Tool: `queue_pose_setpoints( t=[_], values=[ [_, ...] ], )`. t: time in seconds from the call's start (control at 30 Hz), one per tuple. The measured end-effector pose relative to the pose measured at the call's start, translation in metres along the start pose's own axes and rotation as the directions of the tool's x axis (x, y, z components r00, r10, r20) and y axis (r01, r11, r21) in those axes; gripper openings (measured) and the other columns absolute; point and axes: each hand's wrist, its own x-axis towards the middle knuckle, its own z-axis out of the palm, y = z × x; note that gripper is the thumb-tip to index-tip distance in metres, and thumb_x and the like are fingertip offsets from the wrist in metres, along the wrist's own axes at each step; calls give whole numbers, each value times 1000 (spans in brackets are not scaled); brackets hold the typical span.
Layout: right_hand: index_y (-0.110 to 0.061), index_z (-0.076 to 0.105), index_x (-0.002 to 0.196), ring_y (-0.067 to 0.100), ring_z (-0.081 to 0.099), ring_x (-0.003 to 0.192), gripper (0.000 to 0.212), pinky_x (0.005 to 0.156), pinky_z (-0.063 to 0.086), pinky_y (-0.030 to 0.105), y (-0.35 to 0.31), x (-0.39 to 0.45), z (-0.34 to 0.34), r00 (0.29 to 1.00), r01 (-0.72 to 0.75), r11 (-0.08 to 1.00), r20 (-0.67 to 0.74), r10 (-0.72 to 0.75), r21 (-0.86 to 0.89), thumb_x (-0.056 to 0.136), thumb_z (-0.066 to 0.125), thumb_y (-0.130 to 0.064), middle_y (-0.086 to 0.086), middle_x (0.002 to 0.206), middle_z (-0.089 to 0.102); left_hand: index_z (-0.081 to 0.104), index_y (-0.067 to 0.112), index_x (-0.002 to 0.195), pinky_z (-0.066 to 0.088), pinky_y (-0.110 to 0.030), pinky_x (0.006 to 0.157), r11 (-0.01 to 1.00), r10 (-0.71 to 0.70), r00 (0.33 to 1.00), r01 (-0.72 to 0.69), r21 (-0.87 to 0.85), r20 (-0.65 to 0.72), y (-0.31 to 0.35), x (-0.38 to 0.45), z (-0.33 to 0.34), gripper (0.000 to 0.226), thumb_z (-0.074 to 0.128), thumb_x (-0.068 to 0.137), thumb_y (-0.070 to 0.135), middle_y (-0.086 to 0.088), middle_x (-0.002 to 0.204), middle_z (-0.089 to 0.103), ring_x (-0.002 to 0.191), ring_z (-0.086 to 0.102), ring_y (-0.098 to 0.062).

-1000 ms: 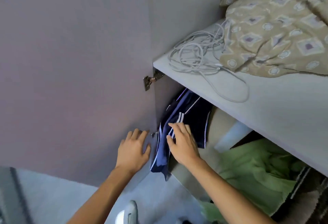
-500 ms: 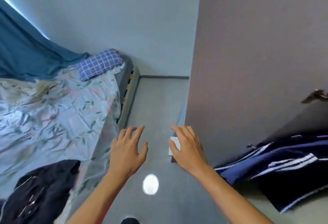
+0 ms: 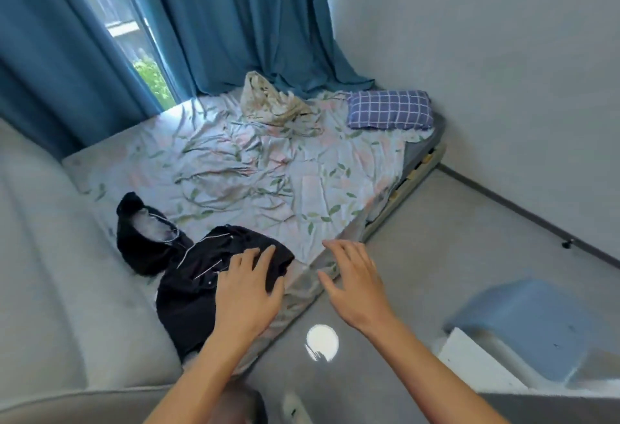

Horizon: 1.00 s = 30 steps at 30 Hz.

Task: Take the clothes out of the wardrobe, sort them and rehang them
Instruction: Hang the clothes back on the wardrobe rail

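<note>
A black garment with thin white piping [image 3: 188,276] lies crumpled on the near corner of the bed [image 3: 275,168]. My left hand [image 3: 248,289] hovers over its right edge with fingers spread and holds nothing. My right hand [image 3: 355,282] is stretched out over the bed's corner and the floor, fingers spread, also empty. A beige patterned cloth [image 3: 271,98] is bunched at the far side of the bed. The wardrobe is out of view.
A blue checked pillow [image 3: 389,109] lies at the bed's far right corner. Teal curtains [image 3: 235,17] hang behind the bed. A grey padded surface [image 3: 50,272] runs along the left. A blue-topped stool or box [image 3: 526,323] stands on the grey floor at the right.
My view has swung left from the wardrobe and its navy striped garment to the bed. Both empty hands now reach over the bed's near corner and the black garment.
</note>
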Motion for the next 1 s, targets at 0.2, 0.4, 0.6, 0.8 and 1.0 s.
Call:
queue_pose_setpoints(
  t=[0.2, 0.4, 0.6, 0.8, 1.0],
  values=[
    [-29, 51, 148, 13, 40, 135, 59, 110, 40, 37, -48, 69, 63, 970, 167, 985, 186, -159, -29, 95, 46, -55, -14, 142, 50, 51, 29, 152, 51, -43, 93, 964, -263, 965, 263, -20, 2, -95, -5, 6, 62, 50, 94, 53, 4, 144, 55, 132, 47, -22],
    [-29, 48, 151, 12, 37, 138, 56, 111, 38, 36, -76, 134, 117, 910, 276, 961, 323, -259, -8, 99, 52, -50, -15, 147, 47, 52, 29, 151, 52, -43, 91, 898, -437, 899, 438, -48, 27, -143, 0, 16, 58, 58, 96, 48, 3, 143, 57, 131, 50, -22],
    [-29, 48, 151, 13, 38, 138, 57, 113, 41, 42, -68, 226, 173, 849, 316, 949, 440, -292, 19, 98, 51, -51, -12, 148, 48, 54, 30, 150, 51, -43, 92, 829, -556, 829, 559, -30, 60, -185, 52, 36, 60, 45, 94, 51, 6, 140, 59, 127, 52, -20],
    [-26, 49, 150, 15, 39, 138, 53, 110, 44, 43, -43, 326, 249, 779, 367, 930, 543, -313, 10, 99, 55, -41, -10, 148, 48, 47, 32, 154, 48, -39, 99, 755, -648, 755, 654, -47, 98, -228, 120, 79, 56, 59, 100, 42, 10, 141, 54, 131, 47, -16],
    [-24, 50, 150, 17, 37, 143, 74, 112, 42, 35, 8, 383, 383, 649, 483, 875, 660, -378, 27, 80, 60, -1, -9, 156, 43, 42, 29, 157, 47, -36, 100, 722, -662, 728, 683, -107, 177, -297, 175, 217, 62, 60, 100, 41, 13, 141, 53, 131, 49, -13]
  ],
)
